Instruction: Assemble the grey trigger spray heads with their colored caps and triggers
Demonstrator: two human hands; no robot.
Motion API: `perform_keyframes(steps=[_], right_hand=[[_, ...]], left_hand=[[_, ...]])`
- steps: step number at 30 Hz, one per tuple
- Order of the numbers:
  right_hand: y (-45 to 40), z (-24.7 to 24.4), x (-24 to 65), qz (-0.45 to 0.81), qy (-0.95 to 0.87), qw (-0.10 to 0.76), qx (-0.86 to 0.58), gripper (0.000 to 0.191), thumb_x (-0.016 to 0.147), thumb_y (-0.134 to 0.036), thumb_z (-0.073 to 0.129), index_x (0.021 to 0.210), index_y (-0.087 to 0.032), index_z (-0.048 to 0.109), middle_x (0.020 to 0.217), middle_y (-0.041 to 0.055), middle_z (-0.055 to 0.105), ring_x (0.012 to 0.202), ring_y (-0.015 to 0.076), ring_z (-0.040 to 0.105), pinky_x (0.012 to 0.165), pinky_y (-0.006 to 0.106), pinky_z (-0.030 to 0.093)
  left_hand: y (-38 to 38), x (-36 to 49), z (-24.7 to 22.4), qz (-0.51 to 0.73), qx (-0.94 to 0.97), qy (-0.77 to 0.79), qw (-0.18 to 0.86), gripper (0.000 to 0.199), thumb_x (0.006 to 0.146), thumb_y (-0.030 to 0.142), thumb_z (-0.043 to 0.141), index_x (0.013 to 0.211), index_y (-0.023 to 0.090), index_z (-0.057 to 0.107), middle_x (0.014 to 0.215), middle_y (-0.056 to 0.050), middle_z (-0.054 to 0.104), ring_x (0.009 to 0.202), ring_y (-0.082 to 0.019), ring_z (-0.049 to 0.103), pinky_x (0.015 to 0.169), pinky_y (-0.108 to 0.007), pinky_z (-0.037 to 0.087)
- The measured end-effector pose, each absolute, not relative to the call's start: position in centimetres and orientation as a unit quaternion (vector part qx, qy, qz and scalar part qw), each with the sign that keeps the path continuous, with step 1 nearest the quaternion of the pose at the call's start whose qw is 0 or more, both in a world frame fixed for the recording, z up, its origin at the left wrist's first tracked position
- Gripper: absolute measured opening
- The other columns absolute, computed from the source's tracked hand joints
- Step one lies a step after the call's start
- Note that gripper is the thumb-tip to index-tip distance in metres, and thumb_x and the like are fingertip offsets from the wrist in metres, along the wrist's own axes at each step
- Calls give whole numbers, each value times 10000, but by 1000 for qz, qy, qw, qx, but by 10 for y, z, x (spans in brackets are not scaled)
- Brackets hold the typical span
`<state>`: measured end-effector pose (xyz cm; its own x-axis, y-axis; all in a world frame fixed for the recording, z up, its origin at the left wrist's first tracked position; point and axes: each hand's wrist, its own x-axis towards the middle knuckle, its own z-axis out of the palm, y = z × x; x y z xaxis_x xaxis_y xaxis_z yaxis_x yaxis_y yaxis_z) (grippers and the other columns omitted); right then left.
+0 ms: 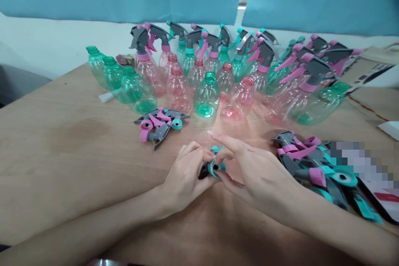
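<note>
My left hand [187,172] is closed around a grey and teal spray trigger head [214,168], held low over the middle of the table. The thumb and a bent finger of my right hand [251,166] pinch the teal collar of the same head, while its index finger stretches forward. Much of the head is hidden by my fingers. Beyond my hands an uncapped green bottle [207,97] stands upright, with an uncapped pink bottle [240,99] leaning beside it. Left of my hands lies a small pile of grey, pink and teal trigger heads [158,124].
Several bottles fitted with trigger heads [213,50] crowd the back by the wall. Uncapped green bottles [131,87] stand at the left. More loose trigger heads [299,153] are heaped at the right, next to a partly blurred flat object [370,170]. A printed bag [370,66] is behind.
</note>
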<state>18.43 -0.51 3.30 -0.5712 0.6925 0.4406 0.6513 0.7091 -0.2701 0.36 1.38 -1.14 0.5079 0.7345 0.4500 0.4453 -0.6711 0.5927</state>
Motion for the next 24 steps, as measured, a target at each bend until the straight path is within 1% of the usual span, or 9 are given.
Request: perform_keyframes(steps=[3,6,7,11,14,16,18,22,24], right_hand=[[-8,35,181,-5,-891,244,-383,529,845,-93,416,1335,-98,219,919,65,678,825,216,620,634,326,505],[-9,38,181,-65,-886,224,-402,512,837,-96,425,1318,-84,249,835,69,684,741,239,617,551,336,482],[-9,38,181,-69,-883,223,-408,504,835,-99,429,1310,-85,263,830,71,685,745,241,618,546,332,477],[-4,38,186,-2,-881,254,-399,460,847,-122,432,1287,-117,296,926,73,683,842,211,621,629,309,485],[-1,36,188,54,-883,267,-383,491,858,-140,463,1308,-139,267,975,59,667,878,183,610,707,301,486],[1,36,189,64,-889,261,-371,510,856,-123,477,1317,-140,258,998,58,658,890,174,599,718,291,479],[1,37,190,50,-896,251,-364,491,862,-117,477,1311,-134,281,972,59,649,843,169,588,670,275,467],[1,41,192,8,-912,216,-350,389,893,-171,455,1269,-124,368,800,32,602,692,164,542,547,261,405],[1,44,193,-4,-918,195,-344,344,899,-180,438,1237,-130,406,784,35,592,685,171,536,529,263,385]], left_hand=[[15,3,-13,351,848,346,192,116,810,235,610,851,196,509,850,-15,622,837,-190,504,753,-343,401],[17,3,-12,359,850,338,186,118,816,244,606,851,197,503,826,-13,614,817,-187,499,746,-342,418],[17,3,-12,365,848,334,191,126,815,248,611,848,198,501,828,-14,616,814,-185,502,736,-335,426],[17,4,-8,391,823,338,235,161,800,276,641,858,197,513,837,-24,625,800,-178,528,693,-307,460],[16,5,-5,381,811,355,267,163,789,283,655,873,199,545,846,-28,624,791,-176,540,694,-307,471],[16,5,-4,363,812,359,283,143,790,266,654,882,205,562,848,-21,619,792,-175,539,705,-305,470],[17,4,-3,350,817,353,292,122,802,260,641,894,208,579,844,-16,615,801,-177,534,718,-306,464],[19,3,-1,323,837,332,291,99,840,290,594,889,209,623,819,-19,633,796,-186,519,743,-326,444],[20,3,0,310,848,322,286,104,848,290,582,878,207,637,828,-20,646,791,-185,514,761,-335,437]])
